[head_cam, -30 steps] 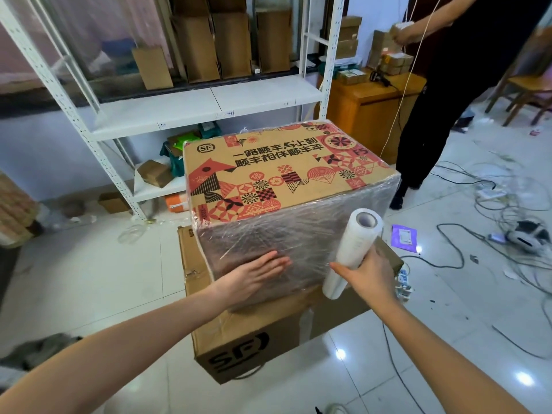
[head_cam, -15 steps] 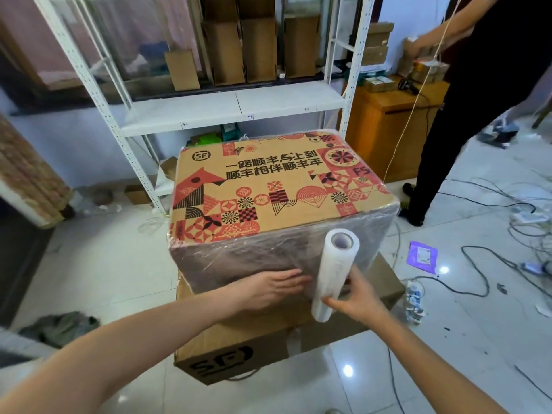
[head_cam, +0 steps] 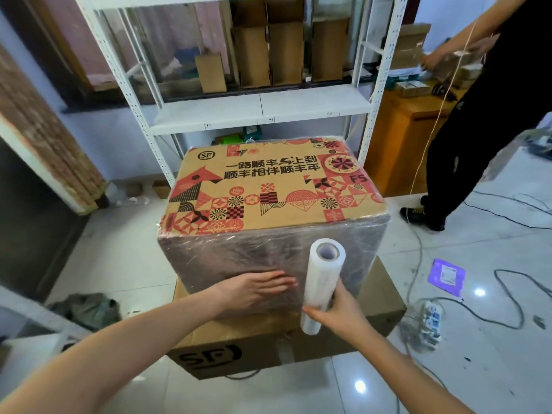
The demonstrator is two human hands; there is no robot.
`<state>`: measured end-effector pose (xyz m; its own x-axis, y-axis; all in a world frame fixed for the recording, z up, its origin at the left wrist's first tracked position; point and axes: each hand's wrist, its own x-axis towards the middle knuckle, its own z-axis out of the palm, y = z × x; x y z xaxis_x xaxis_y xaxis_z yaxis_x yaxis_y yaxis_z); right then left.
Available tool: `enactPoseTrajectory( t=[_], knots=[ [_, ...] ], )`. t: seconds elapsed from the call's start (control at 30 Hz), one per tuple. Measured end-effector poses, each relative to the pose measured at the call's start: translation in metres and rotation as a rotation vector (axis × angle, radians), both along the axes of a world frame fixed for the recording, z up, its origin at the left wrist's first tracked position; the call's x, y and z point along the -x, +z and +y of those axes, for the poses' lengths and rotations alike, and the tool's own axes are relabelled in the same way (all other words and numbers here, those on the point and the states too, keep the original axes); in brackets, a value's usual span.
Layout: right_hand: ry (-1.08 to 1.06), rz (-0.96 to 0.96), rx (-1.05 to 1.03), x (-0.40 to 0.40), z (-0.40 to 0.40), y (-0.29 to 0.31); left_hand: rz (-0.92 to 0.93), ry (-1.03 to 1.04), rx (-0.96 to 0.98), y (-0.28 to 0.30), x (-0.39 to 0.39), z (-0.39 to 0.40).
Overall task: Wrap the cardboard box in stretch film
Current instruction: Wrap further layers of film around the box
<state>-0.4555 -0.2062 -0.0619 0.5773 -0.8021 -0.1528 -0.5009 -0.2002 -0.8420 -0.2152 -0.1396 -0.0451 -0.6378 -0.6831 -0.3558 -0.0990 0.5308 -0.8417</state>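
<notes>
Your cardboard box (head_cam: 268,189) sits squarely on top of a larger, flatter carton. Its brown top is printed with red and black patterns and black lettering. Its near side is already covered in shiny, wrinkled film. The roll of stretch film (head_cam: 321,279) is white with a hollow core, standing nearly upright against that near side, towards its right.
</notes>
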Motion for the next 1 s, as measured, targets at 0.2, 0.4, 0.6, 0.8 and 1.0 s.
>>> enactPoseTrajectory(
  t=[0.2,0.4,0.6,0.8,1.0],
  knots=[
    [0.161,0.08,0.15,0.011,-0.002,-0.006,-0.029,0.052,-0.067,-0.006,0.004,0.0],
    [0.004,0.118,0.256,0.027,-0.006,0.001,0.02,0.119,0.066,-0.011,0.006,0.0],
    [-0.119,0.219,0.342,0.036,-0.013,0.001,0.065,0.172,0.033,-0.013,0.007,-0.003],
    [-0.152,0.276,0.265,0.029,-0.019,0.007,0.112,0.103,0.047,-0.016,0.014,0.004],
    [-0.149,0.266,0.176,0.027,-0.02,0.008,0.009,0.003,-0.042,-0.021,0.027,-0.013]
  ],
)
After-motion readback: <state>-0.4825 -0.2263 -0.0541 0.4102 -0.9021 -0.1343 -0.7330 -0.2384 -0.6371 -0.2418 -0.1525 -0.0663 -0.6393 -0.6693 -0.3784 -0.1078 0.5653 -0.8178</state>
